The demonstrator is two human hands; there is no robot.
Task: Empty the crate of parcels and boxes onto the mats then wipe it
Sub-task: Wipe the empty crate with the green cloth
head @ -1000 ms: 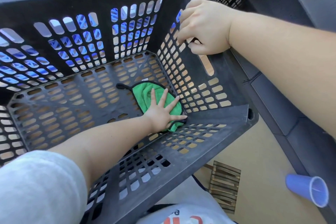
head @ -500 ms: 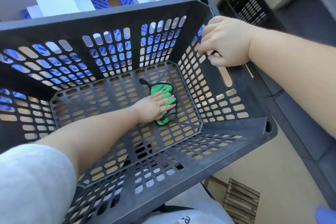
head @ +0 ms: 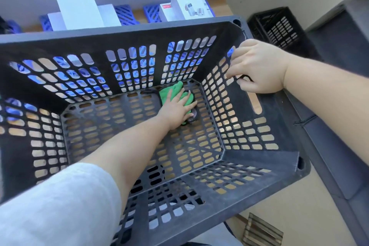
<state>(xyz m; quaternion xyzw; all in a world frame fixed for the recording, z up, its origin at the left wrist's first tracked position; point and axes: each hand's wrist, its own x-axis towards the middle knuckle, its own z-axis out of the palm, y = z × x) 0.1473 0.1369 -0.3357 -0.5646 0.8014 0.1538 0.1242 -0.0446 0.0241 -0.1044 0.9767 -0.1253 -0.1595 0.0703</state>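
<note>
A large dark grey slotted crate (head: pixel 259 181) fills the view, with nothing inside but a cloth. My left hand (head: pixel 176 109) reaches down to the crate floor and presses a green cloth (head: pixel 173 91) flat against it at the far right corner, fingers straight. My right hand (head: pixel 257 66) grips the top of the crate's right wall, fingers curled through the slots. Beyond the crate, white boxes (head: pixel 185 5) and white parcels (head: pixel 79 11) lie on blue mats (head: pixel 123 15).
A second black crate (head: pixel 279 26) stands on the floor at the back right. A dark grey sofa (head: pixel 339 126) runs along the right side. A small slatted wooden piece (head: pixel 261 231) lies on the beige floor below the crate.
My left hand has slid the green cloth away from me, from the near right corner of the crate floor to the far right corner. The right hand keeps its grip on the wall.
</note>
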